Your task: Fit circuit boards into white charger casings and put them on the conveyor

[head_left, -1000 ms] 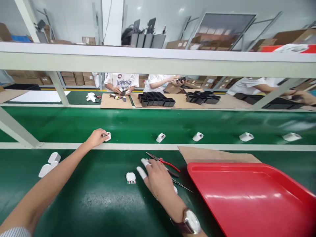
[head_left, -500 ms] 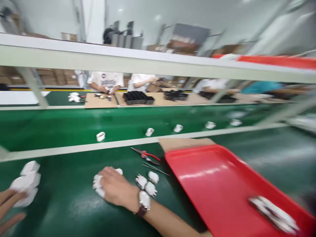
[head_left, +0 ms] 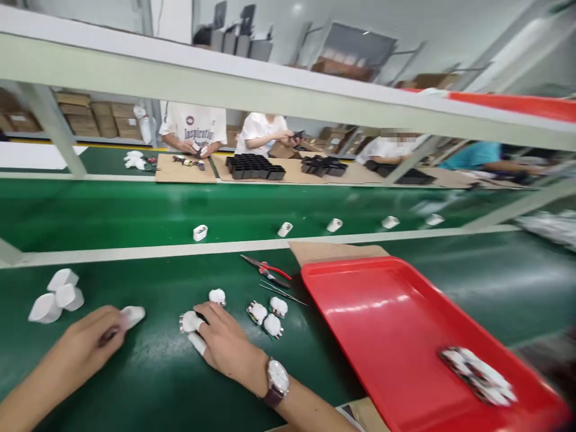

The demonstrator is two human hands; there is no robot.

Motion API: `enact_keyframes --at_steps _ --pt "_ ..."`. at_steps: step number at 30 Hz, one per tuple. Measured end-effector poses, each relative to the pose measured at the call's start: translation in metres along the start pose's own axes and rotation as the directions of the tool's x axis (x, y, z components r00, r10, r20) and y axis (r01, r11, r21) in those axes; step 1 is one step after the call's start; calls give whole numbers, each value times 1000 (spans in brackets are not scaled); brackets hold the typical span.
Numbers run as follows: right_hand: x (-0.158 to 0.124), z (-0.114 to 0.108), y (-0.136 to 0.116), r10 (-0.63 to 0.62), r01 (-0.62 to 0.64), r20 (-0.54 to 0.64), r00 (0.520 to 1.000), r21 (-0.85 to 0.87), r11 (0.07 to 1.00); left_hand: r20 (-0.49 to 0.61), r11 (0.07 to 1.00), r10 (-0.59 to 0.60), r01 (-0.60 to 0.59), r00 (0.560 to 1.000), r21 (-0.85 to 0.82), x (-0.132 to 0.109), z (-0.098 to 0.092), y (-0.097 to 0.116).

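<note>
My left hand [head_left: 92, 339] is closed on a white plastic shell [head_left: 134, 315] held just above the green bench. To its left, three more white shells stand grouped together. My right hand [head_left: 231, 342], with a watch on the wrist, pinches a small white rounded part with metal pins [head_left: 191, 322]. White coverings show on its thumb and a fingertip. Just behind its knuckles lies a similar white part [head_left: 217, 296]. A cluster of three such parts [head_left: 273, 325] rests to its right, near tweezers [head_left: 283, 292] and red-handled pliers [head_left: 267, 270].
A red tray [head_left: 382, 336] with several white parts [head_left: 479, 375] inside stands at right, over cardboard. Beyond a pale rail, white oval shells [head_left: 200, 233] sit spaced along a green belt [head_left: 135, 210]. Co-workers [head_left: 193, 129] work across it beside black trays [head_left: 252, 167]. An overhead shelf crosses the view.
My left hand has moved right from the group of white shells, bringing one shell along. My right hand has shifted slightly right, still with the white pinned part. The view has tilted a little.
</note>
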State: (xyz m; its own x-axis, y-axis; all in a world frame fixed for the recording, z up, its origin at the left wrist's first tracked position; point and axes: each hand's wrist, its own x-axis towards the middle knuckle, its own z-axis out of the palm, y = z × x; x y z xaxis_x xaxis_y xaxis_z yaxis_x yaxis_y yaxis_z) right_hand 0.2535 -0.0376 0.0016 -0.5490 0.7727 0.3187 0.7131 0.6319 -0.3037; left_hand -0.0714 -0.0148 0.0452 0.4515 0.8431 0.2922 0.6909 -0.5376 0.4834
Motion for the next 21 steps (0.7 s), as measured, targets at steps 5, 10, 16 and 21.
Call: enact_keyframes --at_steps 5,10,16,21 --pt "-6 -3 2 -41 58 -145 989 111 992 166 997 -71 74 984 -15 29 14 28" --pt "-4 -18 -1 17 50 -274 962 235 971 377 954 -36 144 926 -263 36 5 14" --pt "9 -27 -19 -56 124 -266 962 248 961 387 892 -13 186 922 -412 31 51 19" --pt "10 -27 -27 -95 150 -273 957 189 971 223 915 -58 141 973 -377 20 62 30"
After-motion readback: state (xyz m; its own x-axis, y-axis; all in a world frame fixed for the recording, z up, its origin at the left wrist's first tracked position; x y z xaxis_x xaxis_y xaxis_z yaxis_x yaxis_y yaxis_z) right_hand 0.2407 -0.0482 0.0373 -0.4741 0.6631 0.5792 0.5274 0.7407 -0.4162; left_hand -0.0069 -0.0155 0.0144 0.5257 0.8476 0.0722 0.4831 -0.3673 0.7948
